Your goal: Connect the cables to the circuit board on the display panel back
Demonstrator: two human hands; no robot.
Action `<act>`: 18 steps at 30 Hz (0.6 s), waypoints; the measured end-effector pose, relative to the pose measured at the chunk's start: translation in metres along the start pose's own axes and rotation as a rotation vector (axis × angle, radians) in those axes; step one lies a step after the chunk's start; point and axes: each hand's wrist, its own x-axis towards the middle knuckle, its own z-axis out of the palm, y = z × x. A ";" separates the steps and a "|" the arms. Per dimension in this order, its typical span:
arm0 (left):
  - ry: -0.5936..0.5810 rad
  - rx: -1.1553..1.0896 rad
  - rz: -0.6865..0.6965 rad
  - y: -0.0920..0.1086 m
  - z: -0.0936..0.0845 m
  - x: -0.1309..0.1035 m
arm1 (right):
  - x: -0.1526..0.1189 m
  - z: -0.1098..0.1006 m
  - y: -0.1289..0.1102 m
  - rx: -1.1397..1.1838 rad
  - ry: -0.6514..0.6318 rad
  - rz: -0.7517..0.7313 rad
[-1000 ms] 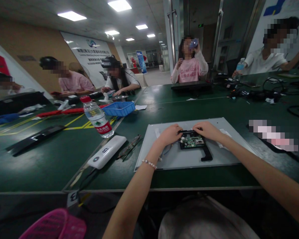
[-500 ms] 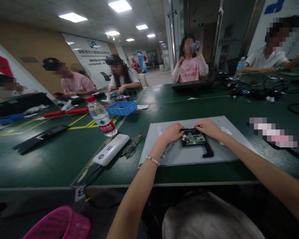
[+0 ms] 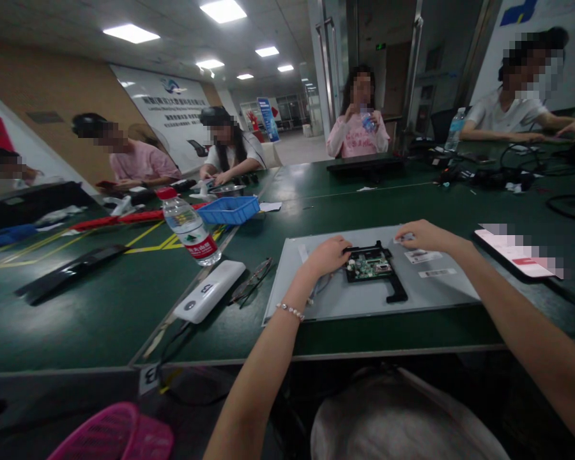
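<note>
A black plastic frame (image 3: 397,289) with a green circuit board (image 3: 370,267) in it lies on a flat grey panel (image 3: 335,305). My left hand (image 3: 332,255) has its fingers closed on the frame's upper left edge. A thin cable (image 3: 320,287) runs out beneath that hand. My right hand (image 3: 425,235) is off the frame, over the panel's upper right part. Its fingers are pinched together, and a small pale thing seems to be at their tips, too unclear to name. White labels (image 3: 436,273) are stuck to the panel below my right hand.
Left of the panel are glasses (image 3: 252,281), a white power bank (image 3: 211,292), a water bottle (image 3: 190,230) and a blue tray (image 3: 230,210). A lit phone (image 3: 517,253) lies at right. Several people sit around the green table (image 3: 249,345); a pink basket (image 3: 119,431) stands below.
My right hand has left the frame's upper right corner and moved right over the panel, uncovering that corner. My left hand stays on the frame. The person opposite has lowered a bottle.
</note>
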 end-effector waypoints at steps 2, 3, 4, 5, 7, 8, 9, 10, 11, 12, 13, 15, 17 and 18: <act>-0.005 0.011 -0.001 0.001 -0.001 -0.001 | -0.002 -0.004 0.001 0.016 0.015 0.011; -0.006 0.019 -0.003 0.001 -0.001 -0.001 | -0.003 -0.006 0.000 0.018 0.032 0.018; -0.008 0.025 -0.006 0.001 -0.002 -0.002 | -0.003 -0.007 -0.002 0.019 0.049 0.020; -0.009 0.029 -0.011 0.001 -0.003 -0.002 | -0.003 -0.009 -0.004 0.018 0.062 0.014; -0.001 0.026 -0.022 0.001 -0.004 -0.004 | -0.003 -0.009 -0.008 0.005 0.071 -0.013; 0.011 0.018 -0.028 0.002 -0.006 -0.004 | -0.002 -0.009 -0.010 -0.008 0.070 -0.025; 0.027 0.004 -0.032 0.002 -0.007 -0.005 | -0.002 -0.007 -0.011 -0.026 0.063 -0.032; 0.042 -0.016 -0.028 0.003 -0.008 -0.006 | -0.001 -0.006 -0.013 -0.049 0.052 -0.032; 0.054 -0.043 -0.017 0.004 -0.010 -0.007 | 0.000 -0.004 -0.014 -0.075 0.039 -0.023; 0.057 -0.077 -0.001 0.005 -0.011 -0.008 | 0.001 -0.002 -0.015 -0.101 0.026 -0.008; 0.049 -0.115 0.017 0.006 -0.012 -0.008 | 0.002 -0.001 -0.016 -0.125 0.015 0.007; -0.002 -0.192 0.038 0.008 -0.012 -0.010 | 0.003 0.001 -0.018 -0.166 0.009 0.032; -0.084 -0.257 0.041 0.008 -0.011 -0.010 | 0.004 0.001 -0.020 -0.198 0.025 0.045; -0.124 -0.281 0.042 0.008 -0.010 -0.011 | 0.003 0.001 -0.020 -0.209 0.034 0.052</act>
